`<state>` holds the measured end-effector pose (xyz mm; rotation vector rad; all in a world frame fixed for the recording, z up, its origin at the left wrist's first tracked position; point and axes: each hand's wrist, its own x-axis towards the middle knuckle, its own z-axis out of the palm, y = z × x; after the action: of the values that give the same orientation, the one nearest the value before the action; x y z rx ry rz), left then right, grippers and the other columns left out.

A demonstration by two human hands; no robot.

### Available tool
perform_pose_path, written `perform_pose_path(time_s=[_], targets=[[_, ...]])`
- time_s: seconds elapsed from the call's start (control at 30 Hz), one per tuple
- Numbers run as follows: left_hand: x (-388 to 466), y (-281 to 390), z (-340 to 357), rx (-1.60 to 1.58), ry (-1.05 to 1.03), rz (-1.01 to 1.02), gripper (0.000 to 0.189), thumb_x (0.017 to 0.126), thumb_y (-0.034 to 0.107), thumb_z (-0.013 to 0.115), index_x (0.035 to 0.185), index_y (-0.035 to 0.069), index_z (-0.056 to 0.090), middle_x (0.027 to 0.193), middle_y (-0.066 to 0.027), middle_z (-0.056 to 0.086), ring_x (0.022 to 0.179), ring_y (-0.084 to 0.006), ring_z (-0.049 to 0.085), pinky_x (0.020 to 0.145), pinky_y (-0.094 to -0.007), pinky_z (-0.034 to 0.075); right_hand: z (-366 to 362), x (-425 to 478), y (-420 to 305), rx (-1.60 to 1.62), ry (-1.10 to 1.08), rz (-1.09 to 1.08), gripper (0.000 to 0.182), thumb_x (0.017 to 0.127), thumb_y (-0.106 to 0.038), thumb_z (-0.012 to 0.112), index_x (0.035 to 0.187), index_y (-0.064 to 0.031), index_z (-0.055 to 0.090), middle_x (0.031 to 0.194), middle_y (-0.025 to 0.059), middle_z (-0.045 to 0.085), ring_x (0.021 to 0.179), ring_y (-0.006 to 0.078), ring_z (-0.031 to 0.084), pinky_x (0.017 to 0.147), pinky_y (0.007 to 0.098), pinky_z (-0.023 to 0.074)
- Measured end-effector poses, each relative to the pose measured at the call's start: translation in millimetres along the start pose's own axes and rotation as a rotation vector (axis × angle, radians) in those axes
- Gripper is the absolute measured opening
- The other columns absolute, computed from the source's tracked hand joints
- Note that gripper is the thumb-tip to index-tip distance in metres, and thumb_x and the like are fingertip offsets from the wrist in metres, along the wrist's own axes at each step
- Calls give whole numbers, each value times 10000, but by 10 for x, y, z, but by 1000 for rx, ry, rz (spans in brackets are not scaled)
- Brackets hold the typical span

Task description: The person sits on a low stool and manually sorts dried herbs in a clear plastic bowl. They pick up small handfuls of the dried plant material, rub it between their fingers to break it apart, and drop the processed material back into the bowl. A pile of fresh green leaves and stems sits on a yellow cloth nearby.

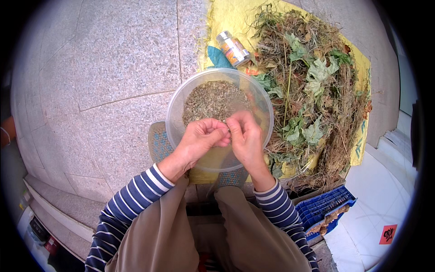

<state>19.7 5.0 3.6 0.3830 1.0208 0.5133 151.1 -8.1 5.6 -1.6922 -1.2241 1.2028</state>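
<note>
Both my hands meet over the near half of a round translucent plastic tub [171, 93]. In its bottom lies a layer of small dry brownish plant bits [214, 98]. Thumb and fingers of my left hand [205, 136] are pinched together around something tiny, too small to name. My right hand [246, 136], slightly blurred, touches it with its fingers pinched at the same small piece. A heap of dried stems and wilted green leaves [306, 88] lies right of the tub on a yellow woven plastic sack [363, 102]. Beyond the tub a clear jar with an orange label [233, 48] rests on its side.
Stone paving [125, 51] extends to the left and ahead. A blue plastic crate [317, 207] stands at the lower right beside white tiles [367, 200]. My shoe [157, 141] is beside the tub. Another person's wrist [7, 131] shows at the far left edge; steps [61, 209] lie lower left.
</note>
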Motion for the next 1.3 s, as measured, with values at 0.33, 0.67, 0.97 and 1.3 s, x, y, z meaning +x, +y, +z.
perform_pose_path(time_s=[0.33,0.67,0.97,1.3], targets=[[-2,4,0,-40,-2,-11,125,844,107,511,852,-16,535,775,-62,576,682,-120,570,660,-227,489,-1,-32,34,483,-106,308,91,854,-91,485,834,-2,474,685,11,505,601,33,475,514,168,416],[14,506,1174,640,-243,749,171,796,109,544,904,-23,529,847,-70,564,720,-197,576,613,-274,488,-1297,14,-645,-449,708,-368,151,796,-27,559,943,6,546,938,60,492,737,79,462,586,175,384],[595,150,86,1798,175,967,322,630,88,537,945,18,530,856,-66,505,790,-196,541,560,-278,474,-508,17,-422,-361,181,-250,79,725,6,601,792,14,560,735,112,537,586,197,528,515,265,420],[980,166,-27,1921,287,689,120,663,70,535,778,57,506,747,-94,555,628,-240,584,527,-321,481,77,697,477,-727,-70,-106,107,769,-58,510,818,24,464,715,224,552,632,393,559,594,446,444]])
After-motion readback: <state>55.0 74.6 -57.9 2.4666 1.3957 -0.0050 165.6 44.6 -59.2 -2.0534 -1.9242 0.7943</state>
